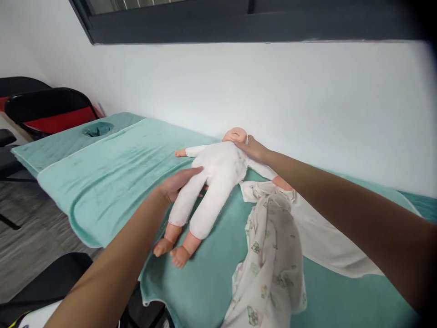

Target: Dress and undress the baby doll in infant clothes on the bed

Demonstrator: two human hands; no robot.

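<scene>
The left grip [180,181] is closed around one thigh of a doll [227,161], thumb on top, fingertips showing between the legs. The right grip [253,148] lies at its neck; its fingers are hidden, so I cannot tell whether it is closed. The doll, in white with bare feet, lies face up on the teal-covered bench [116,152], head towards the wall [307,91]. Beside it are a patterned cloth [269,255] and a plain white cloth [327,232]; black-and-red chairs [61,117] stand past the bench's far-left end
</scene>
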